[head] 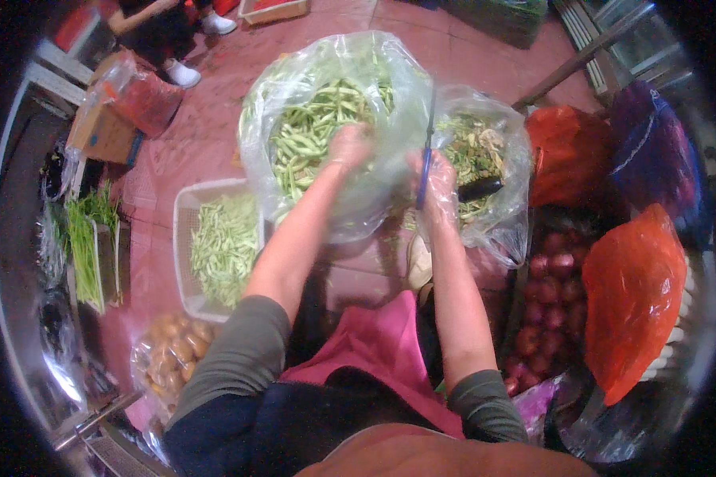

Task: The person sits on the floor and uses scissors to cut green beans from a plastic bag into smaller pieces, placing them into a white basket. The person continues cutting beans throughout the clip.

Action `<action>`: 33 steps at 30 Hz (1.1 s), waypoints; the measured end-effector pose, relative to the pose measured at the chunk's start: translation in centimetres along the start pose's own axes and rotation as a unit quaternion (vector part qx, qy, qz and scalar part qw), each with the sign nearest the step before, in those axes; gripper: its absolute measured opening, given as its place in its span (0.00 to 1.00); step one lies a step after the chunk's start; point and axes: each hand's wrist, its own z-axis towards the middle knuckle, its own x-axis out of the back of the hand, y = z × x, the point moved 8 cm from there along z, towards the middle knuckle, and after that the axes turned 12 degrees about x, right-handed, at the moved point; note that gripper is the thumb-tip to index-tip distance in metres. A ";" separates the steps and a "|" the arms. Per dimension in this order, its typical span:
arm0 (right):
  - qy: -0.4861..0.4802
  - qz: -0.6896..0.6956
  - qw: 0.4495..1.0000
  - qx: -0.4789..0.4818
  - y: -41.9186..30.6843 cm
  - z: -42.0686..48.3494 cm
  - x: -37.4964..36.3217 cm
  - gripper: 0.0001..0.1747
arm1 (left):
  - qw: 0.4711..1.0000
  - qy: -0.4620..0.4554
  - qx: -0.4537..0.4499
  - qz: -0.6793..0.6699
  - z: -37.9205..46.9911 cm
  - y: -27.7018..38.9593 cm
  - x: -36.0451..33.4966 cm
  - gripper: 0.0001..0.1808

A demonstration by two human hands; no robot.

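Observation:
Green bean pods fill a large clear plastic bag standing on the floor before me. Over the pods in the bag's mouth is my left hand, blurred; whether it holds a pod cannot be told. My right hand wears a thin clear glove and is closed on scissors with blue handles, their blades pointing away from me. Beyond that hand, a second clear bag holds plant scraps and a dark eggplant. A white plastic basket at the left contains cut green bean pieces.
Bagged round brown vegetables lie near my left elbow. Leafy greens and a cardboard box stand farther left. Red onions, an orange-red bag and a red sack line the right. Another person's legs are at the upper left.

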 end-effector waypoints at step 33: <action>-0.016 0.042 0.999 0.011 -1.9 -0.3 -4.9 0.03 | 0.979 -0.028 -0.200 -0.040 -9.7 6.8 10.4 0.16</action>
